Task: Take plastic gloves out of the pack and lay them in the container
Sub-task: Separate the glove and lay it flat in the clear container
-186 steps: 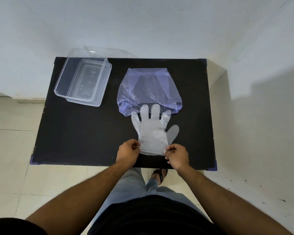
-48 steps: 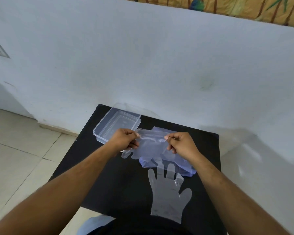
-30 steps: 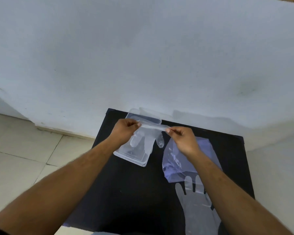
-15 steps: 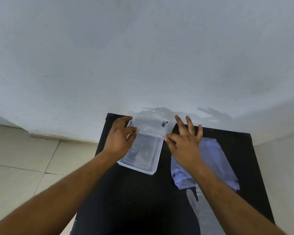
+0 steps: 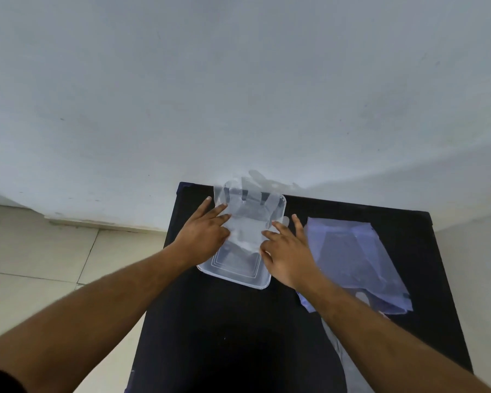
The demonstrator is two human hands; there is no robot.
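Note:
A clear plastic glove (image 5: 245, 222) lies spread over the clear rectangular container (image 5: 236, 275) at the table's far left, its fingers draped over the far rim. My left hand (image 5: 203, 235) rests flat on the glove's left side, fingers apart. On the glove's right edge my right hand (image 5: 288, 251) presses down, also with fingers spread. The bluish plastic pack (image 5: 352, 256) lies flat to the right of the container. Part of a second clear glove (image 5: 335, 344) shows near my right forearm, mostly hidden by the arm.
The black table (image 5: 224, 330) stands against a white wall (image 5: 238, 80). Tiled floor (image 5: 40, 256) lies to the left. A clear lid (image 5: 262, 181) leans at the wall behind the container.
Both hands carried the glove from above the pack to the container, lowered it in and let go of its cuff. Their fingers now lie flat on it.

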